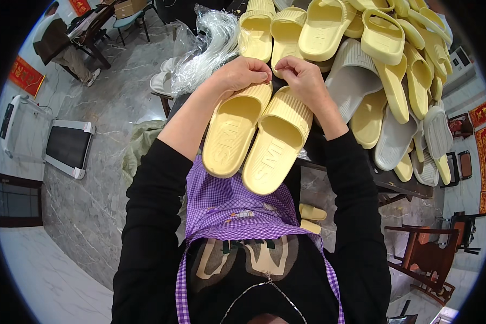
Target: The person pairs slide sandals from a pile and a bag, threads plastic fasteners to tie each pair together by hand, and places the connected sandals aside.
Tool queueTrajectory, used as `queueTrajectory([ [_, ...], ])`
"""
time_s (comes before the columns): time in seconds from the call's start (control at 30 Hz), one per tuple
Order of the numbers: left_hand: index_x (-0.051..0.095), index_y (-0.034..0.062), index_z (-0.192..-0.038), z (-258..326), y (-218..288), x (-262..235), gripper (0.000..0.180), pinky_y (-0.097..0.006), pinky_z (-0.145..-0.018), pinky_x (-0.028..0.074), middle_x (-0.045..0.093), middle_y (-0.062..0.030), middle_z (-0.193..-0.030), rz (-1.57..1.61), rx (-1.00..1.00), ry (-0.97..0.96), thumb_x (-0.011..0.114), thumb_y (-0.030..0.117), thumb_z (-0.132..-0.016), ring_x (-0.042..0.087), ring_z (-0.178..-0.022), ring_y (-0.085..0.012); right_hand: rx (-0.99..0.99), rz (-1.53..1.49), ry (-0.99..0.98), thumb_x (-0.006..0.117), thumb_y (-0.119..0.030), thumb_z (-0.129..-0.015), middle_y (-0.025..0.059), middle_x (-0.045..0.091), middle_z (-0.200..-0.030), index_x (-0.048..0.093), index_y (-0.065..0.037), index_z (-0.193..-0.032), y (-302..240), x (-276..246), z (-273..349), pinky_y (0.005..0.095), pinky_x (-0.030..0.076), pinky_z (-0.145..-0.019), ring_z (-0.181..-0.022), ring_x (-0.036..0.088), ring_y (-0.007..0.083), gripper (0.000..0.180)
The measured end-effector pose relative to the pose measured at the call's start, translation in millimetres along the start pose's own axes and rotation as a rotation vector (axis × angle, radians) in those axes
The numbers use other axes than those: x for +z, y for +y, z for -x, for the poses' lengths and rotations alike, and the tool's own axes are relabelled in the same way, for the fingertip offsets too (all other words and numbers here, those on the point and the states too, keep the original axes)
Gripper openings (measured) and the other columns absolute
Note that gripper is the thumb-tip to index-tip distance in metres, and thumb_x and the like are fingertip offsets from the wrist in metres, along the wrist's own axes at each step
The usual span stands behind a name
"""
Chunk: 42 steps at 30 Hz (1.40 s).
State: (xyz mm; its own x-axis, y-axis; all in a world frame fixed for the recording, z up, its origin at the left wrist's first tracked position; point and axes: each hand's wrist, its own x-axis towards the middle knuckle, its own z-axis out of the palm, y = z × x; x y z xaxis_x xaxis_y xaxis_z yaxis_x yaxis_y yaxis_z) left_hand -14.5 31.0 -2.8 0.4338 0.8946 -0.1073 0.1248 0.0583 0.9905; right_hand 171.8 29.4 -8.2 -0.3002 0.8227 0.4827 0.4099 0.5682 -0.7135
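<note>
Yellow ribbed-strap slippers (272, 167), paired, with moulded footbed lettering, slant mid-frame; the left hand (244, 73) and right hand (305, 81) curl at their toe ends, whether grasping I cannot tell. Upper right, yellow and grey slippers (382, 43) heap a dark table (398, 184); grey marbled floor (113, 86) and a red lettered banner (27, 76) show left.

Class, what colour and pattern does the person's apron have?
Purple and white checks on the apron, seen best in the head view.
</note>
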Motion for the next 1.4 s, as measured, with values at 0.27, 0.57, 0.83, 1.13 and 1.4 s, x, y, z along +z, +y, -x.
queueTrajectory([
  [0.27,0.061,0.0032,-0.090,-4.5,1.4,-4.1,0.009,-0.020,-0.064,0.045,0.060,-0.0008,-0.080,-0.031,-0.045,-0.146,0.056,0.009,-0.084,0.054,-0.071,-0.0072,-0.302,0.266,0.052,0.058,-0.002,-0.074,0.0090,0.059,-0.075,0.060,-0.003,-0.083,-0.5,-4.3,-0.3,0.0296,0.047,-0.063,-0.069,0.057,0.0240,0.008],
  [0.57,0.059,0.0044,-0.091,-2.3,5.6,-6.0,0.011,-0.019,-0.062,0.045,0.059,0.0003,-0.081,-0.076,-0.084,-0.207,0.054,0.011,-0.084,0.053,-0.070,-0.0056,-0.475,0.391,0.014,0.062,-0.001,-0.071,0.0064,0.059,-0.075,0.059,-0.006,-0.081,-2.7,-5.3,1.4,0.0308,0.046,-0.064,-0.071,0.056,0.0232,0.011],
  [0.83,0.058,0.0043,-0.093,-1.0,6.4,-8.3,0.013,-0.019,-0.066,0.045,0.059,0.0001,-0.084,-0.100,-0.061,-0.240,0.054,0.013,-0.084,0.053,-0.073,-0.0060,-0.473,0.386,0.038,0.063,-0.002,-0.070,0.0050,0.059,-0.074,0.059,-0.006,-0.080,-3.0,-4.8,2.9,0.0305,0.046,-0.064,-0.070,0.055,0.0229,0.011],
  [1.13,0.059,0.0039,-0.094,-3.0,7.1,-9.5,0.017,-0.020,-0.068,0.045,0.059,-0.0002,-0.085,-0.176,-0.065,-0.271,0.054,0.015,-0.082,0.054,-0.075,-0.0066,-0.510,0.463,0.047,0.064,-0.001,-0.068,0.0034,0.058,-0.073,0.059,-0.006,-0.079,-3.7,-5.1,2.3,0.0300,0.046,-0.062,-0.069,0.054,0.0217,0.013],
  [1.4,0.059,0.0038,-0.094,-5.2,5.0,-11.1,0.017,-0.020,-0.067,0.044,0.059,-0.0001,-0.084,-0.185,-0.058,-0.292,0.053,0.014,-0.081,0.053,-0.074,-0.0064,-0.564,0.550,0.012,0.064,-0.001,-0.067,0.0022,0.057,-0.072,0.058,-0.008,-0.078,-2.0,-5.5,2.4,0.0290,0.046,-0.060,-0.067,0.053,0.0202,0.014],
])
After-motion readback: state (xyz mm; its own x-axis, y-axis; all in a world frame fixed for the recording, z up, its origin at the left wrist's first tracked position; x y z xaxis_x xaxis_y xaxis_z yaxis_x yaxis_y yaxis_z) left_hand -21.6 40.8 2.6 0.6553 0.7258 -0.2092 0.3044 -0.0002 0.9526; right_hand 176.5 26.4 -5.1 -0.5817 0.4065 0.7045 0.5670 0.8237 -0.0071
